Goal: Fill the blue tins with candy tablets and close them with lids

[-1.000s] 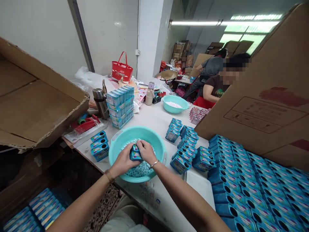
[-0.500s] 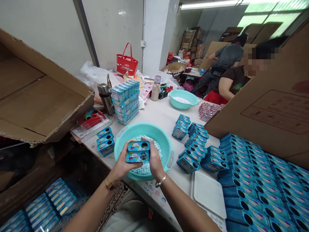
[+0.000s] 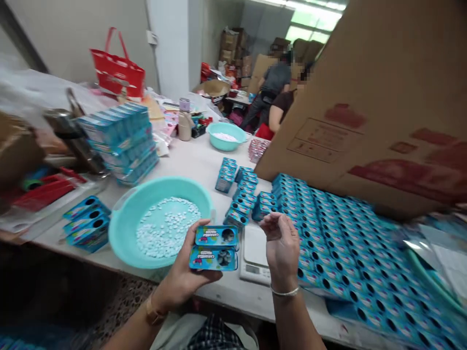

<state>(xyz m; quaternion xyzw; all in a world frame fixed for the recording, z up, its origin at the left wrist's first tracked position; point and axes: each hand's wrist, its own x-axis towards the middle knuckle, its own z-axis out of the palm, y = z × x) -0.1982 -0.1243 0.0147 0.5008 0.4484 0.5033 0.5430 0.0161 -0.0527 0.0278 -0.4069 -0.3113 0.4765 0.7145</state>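
My left hand (image 3: 184,274) is wrapped round two small blue candy boxes (image 3: 215,248) held together. Each has a round hole at one end of its printed top, with pale contents partly visible inside. Just left of them sits a turquoise basin (image 3: 122,243) with a layer of small pale-blue candies (image 3: 166,233). My right hand (image 3: 282,243), apart from the boxes, is raised near the white scale (image 3: 255,272). Its fingers are loosely bent and apart from the thumb, and I see nothing in them.
Rows of blue boxes (image 3: 328,243) cover the right of the table, under a large cardboard panel (image 3: 328,121). Wrapped box packs (image 3: 124,141) stand at left near a steel flask (image 3: 76,136). A second basin (image 3: 226,143) is farther back. Two people work beyond.
My right hand has let go of the boxes and moved right, beside the scale. My left hand keeps the two boxes, now right of the basin. The view has turned right.
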